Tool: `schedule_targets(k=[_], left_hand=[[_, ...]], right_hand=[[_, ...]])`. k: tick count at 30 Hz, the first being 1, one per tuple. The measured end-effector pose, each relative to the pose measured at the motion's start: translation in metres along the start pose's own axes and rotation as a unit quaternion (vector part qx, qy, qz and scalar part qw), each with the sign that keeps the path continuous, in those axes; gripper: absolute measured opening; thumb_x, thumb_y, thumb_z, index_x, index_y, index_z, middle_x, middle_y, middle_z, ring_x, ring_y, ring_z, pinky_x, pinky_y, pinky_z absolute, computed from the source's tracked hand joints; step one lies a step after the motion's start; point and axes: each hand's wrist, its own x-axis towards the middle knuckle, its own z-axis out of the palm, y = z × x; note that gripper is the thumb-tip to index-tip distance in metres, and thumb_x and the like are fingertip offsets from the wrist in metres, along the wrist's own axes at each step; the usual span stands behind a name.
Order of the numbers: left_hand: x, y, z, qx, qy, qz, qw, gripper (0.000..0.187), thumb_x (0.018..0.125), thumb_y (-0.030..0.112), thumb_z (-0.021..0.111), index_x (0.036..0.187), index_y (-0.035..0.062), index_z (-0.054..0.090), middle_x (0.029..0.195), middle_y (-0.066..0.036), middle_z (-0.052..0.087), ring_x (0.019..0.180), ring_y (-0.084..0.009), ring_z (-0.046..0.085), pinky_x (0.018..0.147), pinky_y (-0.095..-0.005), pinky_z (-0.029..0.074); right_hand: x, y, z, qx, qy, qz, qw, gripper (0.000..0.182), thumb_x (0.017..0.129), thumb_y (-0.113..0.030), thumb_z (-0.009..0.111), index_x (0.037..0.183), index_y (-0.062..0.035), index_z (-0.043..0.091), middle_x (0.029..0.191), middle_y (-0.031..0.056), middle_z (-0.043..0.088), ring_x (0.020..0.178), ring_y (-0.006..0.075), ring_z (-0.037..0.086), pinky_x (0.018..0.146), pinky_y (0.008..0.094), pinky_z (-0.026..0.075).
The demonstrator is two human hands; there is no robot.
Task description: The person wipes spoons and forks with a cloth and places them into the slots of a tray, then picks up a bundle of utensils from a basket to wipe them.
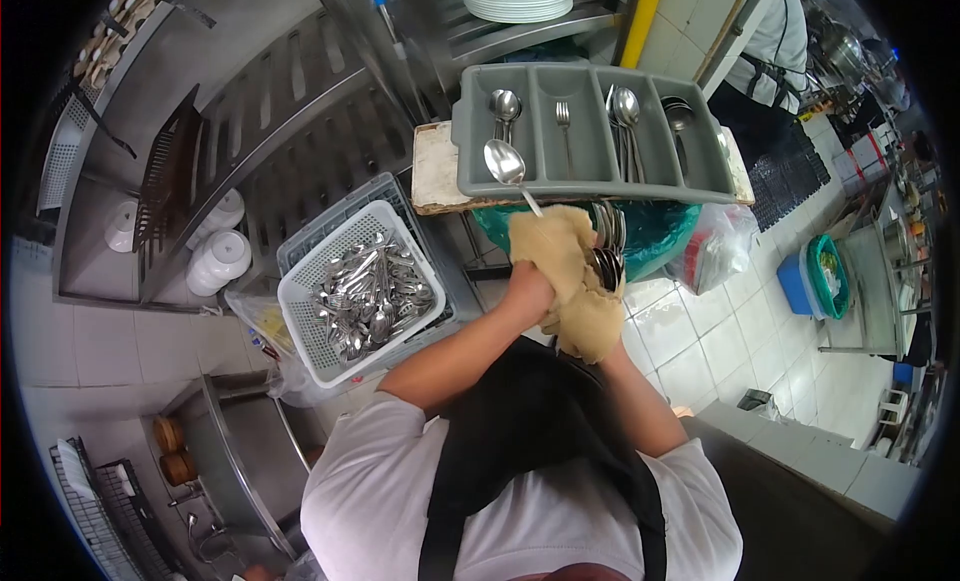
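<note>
No readable lettering, labels, brands, numbers or signs on anything in the head view.

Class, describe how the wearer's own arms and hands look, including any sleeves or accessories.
A short, plain white fabric sleeve covers each upper arm: left sleeve, right sleeve. Both forearms are bare, with no watch or bracelet visible. The left hand is partly covered and the right hand largely hidden, so rings cannot be judged.

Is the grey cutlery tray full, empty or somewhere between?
Partly filled: the grey tray holds cutlery in all four compartments, with plenty of bare floor showing around it.
</note>
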Motion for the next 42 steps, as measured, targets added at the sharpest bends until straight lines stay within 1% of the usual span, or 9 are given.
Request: schedule_targets(k=[9, 14, 20, 23, 28, 30, 32, 34, 42], left_hand=[[0.046, -0.011, -0.072, -0.235, -0.061, -0.284, 0.928, 0.025, 0.092, 0.029, 0.049, 0.102, 0.0073, 0.057, 0.090, -0.008, 0.061, 0.078, -0.0198, 0.062, 0.068, -0.0350, 0.053], [0.018, -0.025, -0.040, -0.098, -0.075, -0.181, 0.976, 0.026, 0.089, 0.018, 0.054, 0.109, 0.0019, 0.055, 0.096, -0.011, 0.062, 0.082, -0.0207, 0.063, 0.070, -0.0344, 0.053], [0.025, -0.036, -0.061, 0.050, -0.087, -0.034, 0.994, 0.032, 0.091, 0.013, 0.051, 0.120, -0.0004, 0.049, 0.110, -0.014, 0.057, 0.094, -0.0242, 0.060, 0.083, -0.0358, 0.050], [0.023, -0.043, -0.089, 0.536, -0.088, 0.240, 0.804, 0.033, 0.092, 0.009, 0.048, 0.124, 0.0028, 0.047, 0.115, -0.011, 0.055, 0.102, -0.0209, 0.055, 0.088, -0.0317, 0.046], [0.011, -0.007, -0.037, 0.351, -0.111, -0.003, 0.930, 0.030, 0.089, 0.015, 0.052, 0.117, 0.0054, 0.051, 0.111, -0.007, 0.056, 0.100, -0.0172, 0.056, 0.085, -0.0304, 0.046], [0.017, 0.020, -0.017, 0.733, -0.210, 0.023, 0.647, 0.027, 0.090, 0.018, 0.052, 0.114, 0.0055, 0.051, 0.106, -0.006, 0.057, 0.096, -0.0178, 0.058, 0.083, -0.0314, 0.048], [0.000, -0.007, -0.027, 0.262, -0.107, -0.050, 0.958, 0.027, 0.089, 0.021, 0.055, 0.111, 0.0051, 0.053, 0.104, -0.005, 0.058, 0.092, -0.0178, 0.059, 0.081, -0.0317, 0.049], [-0.013, -0.042, -0.044, -0.294, 0.028, -0.096, 0.951, 0.028, 0.087, 0.024, 0.058, 0.108, 0.0047, 0.055, 0.102, -0.004, 0.059, 0.088, -0.0177, 0.059, 0.078, -0.0320, 0.049], [-0.003, -0.014, -0.053, 0.203, -0.045, -0.001, 0.978, 0.025, 0.089, 0.017, 0.054, 0.111, 0.0048, 0.055, 0.103, -0.006, 0.060, 0.089, -0.0162, 0.059, 0.076, -0.0298, 0.050]], right_hand=[[0.013, -0.036, 0.015, -0.379, 0.094, 0.036, 0.920, 0.045, 0.089, -0.026, 0.056, 0.128, -0.0067, 0.044, 0.121, 0.0066, 0.053, 0.106, 0.0227, 0.054, 0.090, 0.0344, 0.043], [-0.008, 0.005, -0.012, -0.241, -0.036, -0.100, 0.965, 0.042, 0.088, -0.022, 0.058, 0.126, -0.0093, 0.046, 0.119, 0.0077, 0.054, 0.109, 0.0200, 0.052, 0.090, 0.0317, 0.042], [-0.012, -0.027, 0.013, -0.725, -0.074, -0.027, 0.685, 0.049, 0.081, -0.015, 0.064, 0.126, -0.0089, 0.047, 0.121, 0.0060, 0.054, 0.111, 0.0204, 0.052, 0.093, 0.0320, 0.041], [-0.018, -0.021, 0.007, -0.593, -0.053, -0.070, 0.800, 0.048, 0.077, -0.017, 0.065, 0.121, -0.0085, 0.050, 0.118, 0.0076, 0.055, 0.108, 0.0224, 0.053, 0.091, 0.0330, 0.041], [-0.019, -0.043, 0.024, -0.616, -0.017, -0.144, 0.774, 0.045, 0.067, -0.027, 0.065, 0.107, -0.0080, 0.057, 0.108, 0.0125, 0.057, 0.099, 0.0285, 0.056, 0.081, 0.0369, 0.045], [-0.020, -0.032, 0.020, -0.566, 0.015, -0.139, 0.813, 0.044, 0.067, -0.027, 0.066, 0.106, -0.0073, 0.057, 0.108, 0.0127, 0.057, 0.100, 0.0286, 0.056, 0.082, 0.0367, 0.044], [-0.022, -0.007, 0.011, -0.506, 0.049, -0.115, 0.854, 0.042, 0.066, -0.025, 0.065, 0.103, -0.0067, 0.058, 0.106, 0.0127, 0.058, 0.100, 0.0287, 0.056, 0.082, 0.0362, 0.045], [-0.020, -0.003, 0.015, -0.480, 0.065, -0.145, 0.863, 0.040, 0.065, -0.024, 0.066, 0.100, -0.0064, 0.058, 0.103, 0.0124, 0.059, 0.098, 0.0288, 0.057, 0.080, 0.0354, 0.046], [-0.024, -0.032, 0.028, -0.621, -0.046, -0.016, 0.783, 0.046, 0.069, -0.013, 0.069, 0.112, -0.0068, 0.053, 0.107, 0.0084, 0.058, 0.097, 0.0229, 0.058, 0.080, 0.0342, 0.047]])
